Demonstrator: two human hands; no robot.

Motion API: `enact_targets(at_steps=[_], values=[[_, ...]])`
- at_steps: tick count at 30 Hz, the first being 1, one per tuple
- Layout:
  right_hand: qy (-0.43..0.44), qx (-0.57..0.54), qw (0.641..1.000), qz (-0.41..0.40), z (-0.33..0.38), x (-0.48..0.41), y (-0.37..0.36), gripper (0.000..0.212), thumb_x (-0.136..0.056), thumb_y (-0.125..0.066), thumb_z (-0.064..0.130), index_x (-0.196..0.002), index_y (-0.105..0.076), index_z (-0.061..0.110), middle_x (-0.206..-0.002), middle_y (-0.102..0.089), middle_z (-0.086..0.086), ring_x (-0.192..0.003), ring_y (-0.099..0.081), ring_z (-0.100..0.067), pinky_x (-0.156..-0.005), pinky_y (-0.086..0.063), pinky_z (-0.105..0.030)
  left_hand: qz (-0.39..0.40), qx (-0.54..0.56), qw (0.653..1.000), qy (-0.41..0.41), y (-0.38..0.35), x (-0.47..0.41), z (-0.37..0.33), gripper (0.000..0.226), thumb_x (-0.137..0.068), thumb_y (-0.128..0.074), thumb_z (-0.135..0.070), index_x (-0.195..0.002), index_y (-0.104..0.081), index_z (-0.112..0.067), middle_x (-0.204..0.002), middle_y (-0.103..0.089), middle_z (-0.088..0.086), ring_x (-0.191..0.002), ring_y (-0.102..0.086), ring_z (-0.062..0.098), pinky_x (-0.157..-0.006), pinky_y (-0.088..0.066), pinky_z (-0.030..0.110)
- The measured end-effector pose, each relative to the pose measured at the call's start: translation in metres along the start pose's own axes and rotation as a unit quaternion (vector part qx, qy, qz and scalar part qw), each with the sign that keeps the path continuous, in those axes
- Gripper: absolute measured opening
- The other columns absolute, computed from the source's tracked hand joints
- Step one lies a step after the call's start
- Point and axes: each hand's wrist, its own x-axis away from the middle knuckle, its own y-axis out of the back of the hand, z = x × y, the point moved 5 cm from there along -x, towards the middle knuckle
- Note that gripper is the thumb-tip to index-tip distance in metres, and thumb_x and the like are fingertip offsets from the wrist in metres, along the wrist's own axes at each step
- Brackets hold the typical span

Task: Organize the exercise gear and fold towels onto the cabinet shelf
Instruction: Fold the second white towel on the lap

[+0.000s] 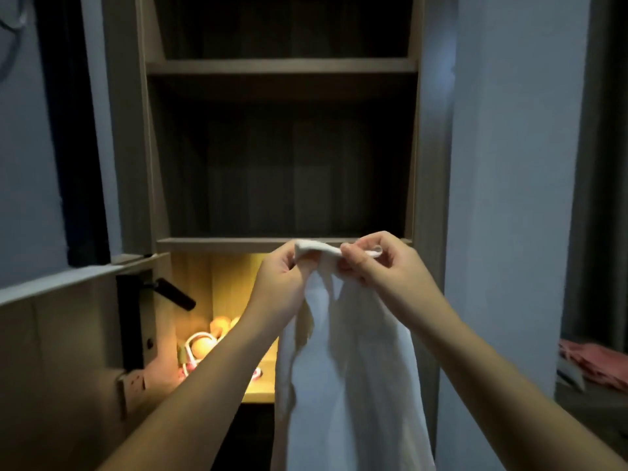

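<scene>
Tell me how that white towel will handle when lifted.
Probably floppy: the white towel hangs in loose folds below the left hand and right hand. Likely light, since pinching fingers alone hold its top edge.

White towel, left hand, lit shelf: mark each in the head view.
white towel (346, 368), head view, hanging middle of the cloth
left hand (282, 268), head view, back of the hand
lit shelf (260, 390), head view, bare front edge

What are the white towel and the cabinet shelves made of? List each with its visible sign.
The white towel looks like soft cloth, probably cotton, matte; it hangs in limp folds from the left hand and right hand. The cabinet shelves look like wood or wood-look laminate, matte grey-brown; flat straight edges, faint grain, too dim to tell which.
</scene>
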Motion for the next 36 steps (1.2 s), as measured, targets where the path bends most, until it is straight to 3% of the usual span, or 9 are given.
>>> enact_targets(at_steps=[6,11,13,15,17,20,28,32,36], values=[[-0.032,0.129,0.991,0.034,-0.063,0.011,-0.013,0.011,-0.091,-0.065,0.026,-0.09,-0.059,0.035,-0.087,-0.06,0.017,-0.08,-0.062,-0.004,-0.063,-0.052,-0.012,0.026,-0.025,0.997,0.073,-0.006,0.02,0.073,0.024,-0.096,-0.059,-0.015,-0.082,-0.073,-0.03,-0.083,-0.071,0.0,-0.083,-0.067,0.02,-0.073,-0.054,0.038],[0.066,0.448,0.891,0.046,-0.101,0.028,-0.031,0.012,-0.088,-0.065,0.039,-0.095,-0.069,0.03,-0.108,-0.055,0.005,-0.103,-0.051,-0.015,-0.089,-0.04,-0.033,0.054,-0.061,0.989,0.121,-0.02,0.052,0.139,0.019,-0.096,-0.055,-0.027,-0.093,-0.069,-0.014,-0.085,-0.066,0.009,-0.081,-0.06,0.024,-0.072,-0.046,0.039],[0.11,0.418,0.895,0.111,-0.121,0.04,-0.046,0.011,-0.088,-0.065,0.034,-0.09,-0.07,0.024,-0.115,-0.062,-0.001,-0.111,-0.054,-0.02,-0.096,-0.04,-0.04,0.057,-0.032,0.984,0.163,-0.026,0.069,0.164,0.017,-0.097,-0.055,-0.027,-0.099,-0.071,-0.025,-0.093,-0.071,-0.001,-0.092,-0.066,0.017,-0.079,-0.052,0.036],[0.066,0.327,0.924,0.187,-0.147,0.054,-0.057,0.006,-0.092,-0.058,0.027,-0.088,-0.062,0.025,-0.097,-0.063,0.006,-0.093,-0.056,-0.006,-0.084,-0.046,-0.03,0.057,-0.011,0.976,0.209,-0.029,0.086,0.187,0.021,-0.098,-0.055,-0.024,-0.093,-0.072,-0.036,-0.091,-0.072,-0.01,-0.092,-0.065,0.008,-0.08,-0.05,0.027],[0.015,0.257,0.945,0.204,-0.175,0.067,-0.063,0.011,-0.095,-0.056,0.021,-0.089,-0.053,0.03,-0.081,-0.053,0.019,-0.075,-0.052,0.004,-0.067,-0.038,-0.015,0.059,-0.025,0.971,0.23,-0.029,0.1,0.207,0.022,-0.098,-0.055,-0.023,-0.083,-0.069,-0.031,-0.074,-0.064,-0.009,-0.078,-0.057,0.005,-0.072,-0.044,0.025],[-0.014,0.21,0.958,0.193,-0.206,0.087,-0.071,0.014,-0.095,-0.056,0.019,-0.093,-0.055,0.033,-0.079,-0.053,0.025,-0.079,-0.054,0.007,-0.064,-0.04,-0.013,0.067,-0.044,0.961,0.265,-0.032,0.121,0.231,0.023,-0.098,-0.055,-0.027,-0.08,-0.061,-0.014,-0.072,-0.055,0.008,-0.071,-0.049,0.01,-0.067,-0.04,0.033],[-0.155,0.12,0.966,0.168,-0.263,0.125,-0.075,0.016,-0.097,-0.053,0.019,-0.097,-0.067,0.027,-0.084,-0.066,0.015,-0.08,-0.062,-0.007,-0.069,-0.053,-0.04,0.092,-0.059,0.94,0.324,-0.039,0.164,0.257,0.006,-0.095,-0.059,-0.018,-0.098,-0.065,-0.017,-0.084,-0.065,-0.01,-0.079,-0.061,0.001,-0.066,-0.047,0.013],[-0.203,0.067,0.962,0.172,-0.268,0.139,-0.074,0.012,-0.095,-0.059,0.028,-0.091,-0.069,0.032,-0.081,-0.068,0.015,-0.078,-0.064,-0.007,-0.063,-0.051,-0.026,0.003,0.089,0.89,0.448,-0.035,0.191,0.264,0.011,-0.097,-0.054,-0.017,-0.101,-0.065,-0.019,-0.097,-0.062,0.001,-0.094,-0.062,0.019,-0.064,-0.053,0.028],[-0.254,0.03,0.948,0.188,-0.262,0.161,-0.075,0.012,-0.088,-0.063,0.045,-0.087,-0.072,0.036,-0.085,-0.07,0.016,-0.083,-0.066,-0.005,-0.063,-0.052,-0.018,-0.115,0.059,0.861,0.492,-0.024,0.207,0.273,0.018,-0.095,-0.058,-0.033,-0.105,-0.062,-0.019,-0.103,-0.063,0.008,-0.096,-0.065,0.028,-0.066,-0.058,0.038]])
